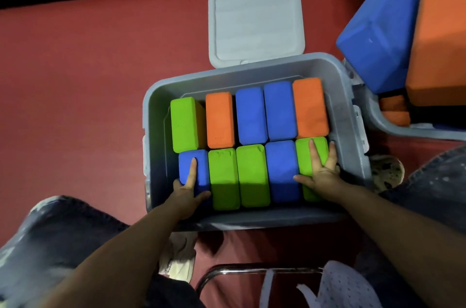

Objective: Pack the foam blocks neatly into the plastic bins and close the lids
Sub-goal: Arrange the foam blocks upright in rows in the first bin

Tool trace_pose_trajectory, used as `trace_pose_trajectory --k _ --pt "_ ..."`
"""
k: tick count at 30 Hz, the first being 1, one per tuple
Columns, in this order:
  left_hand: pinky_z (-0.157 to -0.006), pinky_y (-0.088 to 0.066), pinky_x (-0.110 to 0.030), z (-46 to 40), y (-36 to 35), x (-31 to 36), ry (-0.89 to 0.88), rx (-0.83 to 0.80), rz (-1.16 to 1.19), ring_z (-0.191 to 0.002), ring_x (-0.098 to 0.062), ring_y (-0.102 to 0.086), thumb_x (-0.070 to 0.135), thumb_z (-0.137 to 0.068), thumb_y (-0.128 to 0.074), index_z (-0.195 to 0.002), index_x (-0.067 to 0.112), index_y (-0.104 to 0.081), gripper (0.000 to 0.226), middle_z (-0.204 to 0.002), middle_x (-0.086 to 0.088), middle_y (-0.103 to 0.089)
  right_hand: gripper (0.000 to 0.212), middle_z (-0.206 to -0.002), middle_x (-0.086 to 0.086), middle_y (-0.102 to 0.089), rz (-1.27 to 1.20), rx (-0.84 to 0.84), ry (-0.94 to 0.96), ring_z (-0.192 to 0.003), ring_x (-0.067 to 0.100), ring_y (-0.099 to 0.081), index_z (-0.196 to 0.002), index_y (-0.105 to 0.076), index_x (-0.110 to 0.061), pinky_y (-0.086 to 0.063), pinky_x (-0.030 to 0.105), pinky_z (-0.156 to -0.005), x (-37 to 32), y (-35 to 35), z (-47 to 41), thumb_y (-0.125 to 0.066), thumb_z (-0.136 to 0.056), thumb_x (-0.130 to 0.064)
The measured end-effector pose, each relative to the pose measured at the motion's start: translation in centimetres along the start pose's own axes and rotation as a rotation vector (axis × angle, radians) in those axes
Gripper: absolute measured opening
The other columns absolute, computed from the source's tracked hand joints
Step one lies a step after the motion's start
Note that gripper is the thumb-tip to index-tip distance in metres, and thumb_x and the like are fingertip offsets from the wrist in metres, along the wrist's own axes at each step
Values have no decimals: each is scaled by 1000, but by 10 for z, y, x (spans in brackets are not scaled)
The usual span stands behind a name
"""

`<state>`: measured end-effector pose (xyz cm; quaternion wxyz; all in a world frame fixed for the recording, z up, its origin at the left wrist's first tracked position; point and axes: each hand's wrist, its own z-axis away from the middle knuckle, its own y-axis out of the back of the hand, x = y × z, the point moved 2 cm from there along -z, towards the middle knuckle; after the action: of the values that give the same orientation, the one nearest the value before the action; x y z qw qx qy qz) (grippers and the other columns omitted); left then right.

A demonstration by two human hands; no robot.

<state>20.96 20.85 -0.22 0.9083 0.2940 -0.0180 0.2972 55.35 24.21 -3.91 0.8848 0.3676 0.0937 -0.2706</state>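
A grey plastic bin [350, 116] stands on the red floor, filled with two rows of upright foam blocks in green, orange and blue. Its grey lid [256, 17] lies open behind it. My left hand [187, 186] rests on the blue block [199, 169] at the near left end, fingers straight on its top, thumb along its near side. My right hand [321, 166] presses flat with spread fingers on the green block [303, 156] at the near right end, thumb reaching over the neighbouring blue block [281, 169].
A second grey bin [393, 126] at the right holds a large blue block [378, 37], a large orange block [443, 30] and smaller orange ones beneath. My knees in jeans flank the first bin. A chrome chair frame [252, 270] sits below.
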Motion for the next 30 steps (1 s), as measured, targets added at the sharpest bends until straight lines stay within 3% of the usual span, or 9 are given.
trace_pose_trajectory --k 4,8,12,14,19,22,24,26,30 --pt "-103 -36 -41 1 5 7 25 -1 -96 -121 -41 -46 51 -93 -49 -133 53 32 90 -144 -28 -21 101 -148 14 38 69 -26 -39 -136 49 -18 -142 21 -46 -21 43 -113 -6 4 4 -62 -85 -50" --pt "-96 -40 -35 8 10 14 25 20 -224 -115 -38 -53 54 -97 -32 -144 46 22 72 -138 -31 -38 96 -151 20 29 103 -78 -39 -138 47 -23 -139 27 -45 -24 43 -113 -17 14 21 -54 -89 -51" --pt "-114 -28 -40 36 -12 11 17 -3 -328 -136 -46 -31 64 -93 -30 -149 42 2 68 -152 -33 10 95 -153 24 20 153 -198 -27 -141 42 -19 -146 17 -43 -23 39 -115 -12 16 52 -55 -85 -60" --pt "-114 -28 -42 45 -22 9 -4 0 -343 -135 -47 -31 68 -90 -35 -149 43 -16 67 -151 -30 20 97 -153 25 17 226 -230 8 -142 40 -19 -149 3 -40 -24 36 -116 -7 15 71 -59 -79 -64" --pt "-112 -28 -46 55 -17 1 -175 39 -489 -133 -34 -35 73 -80 -49 -130 51 -48 55 -153 -10 -14 72 -149 17 -26 333 -166 155 -133 32 -38 -145 -36 -29 -33 30 -109 2 11 100 -69 -82 -43" --pt "-98 -39 -36 56 -21 3 -375 35 -526 -123 -22 -48 61 -82 -59 -118 38 -62 42 -131 1 -47 54 -133 10 -48 442 -194 196 -123 27 -48 -138 -48 -27 -39 31 -102 -1 6 105 -65 -87 -34" --pt "-91 -44 -30 54 -28 1 -407 -42 -445 -113 -21 -55 47 -83 -66 -120 28 -61 42 -118 -1 -57 48 -128 10 -49 528 -186 217 -121 28 -47 -139 -47 -28 -39 33 -100 -6 3 107 -58 -92 -30" --pt "-90 -44 -28 51 -32 -1 -413 -75 -454 -111 -22 -55 32 -87 -64 -127 26 -56 41 -119 -3 -58 49 -130 11 -47 611 -188 229 -122 30 -45 -145 -36 -30 -38 34 -97 -12 0 105 -48 -98 -30" --pt "-85 -45 -30 46 -36 -2 -487 -37 -544 -104 -20 -56 27 -92 -54 -121 30 -56 29 -114 -1 -59 53 -135 12 -40 733 -261 212 -124 31 -41 -150 -16 -35 -37 41 -98 -19 -4 98 -37 -102 -29"
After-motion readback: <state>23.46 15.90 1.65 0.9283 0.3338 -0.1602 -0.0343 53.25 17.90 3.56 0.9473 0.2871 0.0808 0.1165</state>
